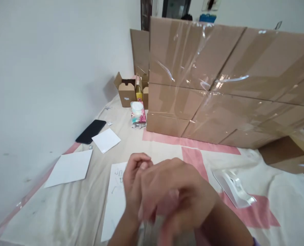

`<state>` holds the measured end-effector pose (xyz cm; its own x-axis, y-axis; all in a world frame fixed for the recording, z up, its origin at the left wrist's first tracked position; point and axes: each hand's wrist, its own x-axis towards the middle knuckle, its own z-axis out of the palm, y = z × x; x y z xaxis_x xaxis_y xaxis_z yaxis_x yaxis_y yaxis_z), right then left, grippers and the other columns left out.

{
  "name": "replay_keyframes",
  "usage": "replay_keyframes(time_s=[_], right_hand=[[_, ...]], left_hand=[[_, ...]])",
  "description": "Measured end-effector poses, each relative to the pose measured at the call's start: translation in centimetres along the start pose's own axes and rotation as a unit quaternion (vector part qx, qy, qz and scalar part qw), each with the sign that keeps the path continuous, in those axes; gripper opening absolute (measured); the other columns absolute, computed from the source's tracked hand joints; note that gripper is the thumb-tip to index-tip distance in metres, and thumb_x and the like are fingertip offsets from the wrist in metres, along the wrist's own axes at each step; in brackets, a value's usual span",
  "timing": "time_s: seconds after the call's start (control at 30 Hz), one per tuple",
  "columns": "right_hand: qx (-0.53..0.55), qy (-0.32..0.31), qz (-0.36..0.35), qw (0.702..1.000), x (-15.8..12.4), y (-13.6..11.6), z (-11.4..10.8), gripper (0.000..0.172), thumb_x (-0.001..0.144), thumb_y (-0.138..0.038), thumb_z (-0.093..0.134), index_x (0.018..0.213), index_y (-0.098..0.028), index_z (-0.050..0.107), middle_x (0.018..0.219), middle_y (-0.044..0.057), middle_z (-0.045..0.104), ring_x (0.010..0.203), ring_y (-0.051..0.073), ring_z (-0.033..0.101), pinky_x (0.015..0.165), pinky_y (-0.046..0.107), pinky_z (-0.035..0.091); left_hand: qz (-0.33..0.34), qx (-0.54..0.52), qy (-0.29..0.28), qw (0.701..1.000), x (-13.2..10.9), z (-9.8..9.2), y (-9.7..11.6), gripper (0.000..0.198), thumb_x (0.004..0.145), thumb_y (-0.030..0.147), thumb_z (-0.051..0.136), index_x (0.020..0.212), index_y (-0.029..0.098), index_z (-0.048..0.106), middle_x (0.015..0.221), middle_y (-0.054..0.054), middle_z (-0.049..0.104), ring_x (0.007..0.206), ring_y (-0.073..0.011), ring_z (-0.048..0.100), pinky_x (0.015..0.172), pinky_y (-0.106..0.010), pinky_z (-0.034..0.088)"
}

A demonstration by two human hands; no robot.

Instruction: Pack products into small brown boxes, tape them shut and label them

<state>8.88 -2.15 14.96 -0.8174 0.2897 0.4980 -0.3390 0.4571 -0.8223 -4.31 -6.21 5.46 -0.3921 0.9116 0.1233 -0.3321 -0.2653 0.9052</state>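
My left hand (134,181) is raised over a white sheet, its fingers curled inward. Whatever it may hold is hidden. Crossing in front of it, my right hand (177,191) is bent at the wrist and smeared by motion, so its fingers do not show clearly. The two hands overlap and appear to touch. Beneath and left of them lies the white sheet (111,208), with several small grey bent shapes near its top. I cannot tell whether these are drawn or loose pieces.
Stacked cardboard boxes (177,102) under clear wrap stand ahead. A white tape-dispenser-like object (232,188) lies right, near an open carton (285,153). Leftward are a black phone (91,131), a square paper (106,140), another sheet (70,167), a wipes pack (138,112) and a small box (126,95).
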Motion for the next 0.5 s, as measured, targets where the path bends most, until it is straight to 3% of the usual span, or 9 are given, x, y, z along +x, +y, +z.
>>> replay_keyframes(time_s=[0.1,0.2,0.23,0.27,0.4,0.5], right_hand=[[0.025,0.104,0.057,0.993,3.6,4.7,-1.9,0.01,0.091,-0.024,0.07,0.085,-0.019,0.064,0.074,-0.001,0.065,0.067,0.01,0.059,0.067,0.024,0.049],[-0.02,0.162,0.164,0.973,10.2,11.4,-5.0,0.012,0.089,-0.022,0.063,0.078,-0.021,0.058,0.065,-0.004,0.061,0.062,0.011,0.056,0.063,0.023,0.046],[-0.074,0.213,0.218,0.95,12.8,13.7,-6.2,0.012,0.09,-0.021,0.06,0.077,-0.021,0.058,0.065,-0.004,0.062,0.063,0.011,0.057,0.064,0.023,0.046],[-0.142,0.279,0.279,0.908,15.3,15.9,-7.5,0.012,0.088,-0.02,0.059,0.076,-0.02,0.059,0.068,-0.003,0.064,0.066,0.012,0.059,0.066,0.023,0.047],[-0.24,0.395,0.343,0.818,23.1,23.1,-12.2,0.017,0.089,-0.02,0.052,0.086,-0.015,0.067,0.091,0.009,0.073,0.096,0.023,0.068,0.091,0.034,0.05],[-0.279,0.457,0.372,0.759,25.7,26.7,-14.7,0.034,0.093,-0.023,0.047,0.118,-0.008,0.065,0.121,0.021,0.069,0.117,0.03,0.063,0.104,0.043,0.046]], left_hand=[[0.066,0.097,0.008,0.993,3.9,-5.0,1.8,0.016,0.095,0.037,0.063,0.091,0.021,0.065,0.071,0.0,0.06,0.067,-0.0155,0.057,0.067,-0.028,0.045],[0.111,0.198,0.037,0.973,12.2,-9.2,1.1,0.013,0.092,0.032,0.059,0.087,0.02,0.062,0.069,0.002,0.056,0.068,-0.0156,0.056,0.068,-0.028,0.044],[0.119,0.221,0.05,0.967,15.5,-10.3,0.4,0.011,0.09,0.031,0.059,0.087,0.02,0.062,0.069,0.002,0.056,0.067,-0.0161,0.056,0.068,-0.028,0.044],[0.115,0.242,0.069,0.961,18.7,-11.1,-0.4,0.009,0.088,0.029,0.059,0.088,0.02,0.061,0.07,0.002,0.057,0.069,-0.0167,0.056,0.07,-0.028,0.045],[0.091,0.258,0.134,0.953,30.5,-11.6,-4.0,0.018,0.08,0.023,0.066,0.096,0.021,0.058,0.096,-0.004,0.066,0.097,-0.0217,0.064,0.096,-0.037,0.049],[0.067,0.243,0.137,0.958,37.8,-10.1,-6.1,0.046,0.077,0.026,0.077,0.117,0.018,0.057,0.13,-0.017,0.064,0.123,-0.0287,0.062,0.107,-0.042,0.047]])
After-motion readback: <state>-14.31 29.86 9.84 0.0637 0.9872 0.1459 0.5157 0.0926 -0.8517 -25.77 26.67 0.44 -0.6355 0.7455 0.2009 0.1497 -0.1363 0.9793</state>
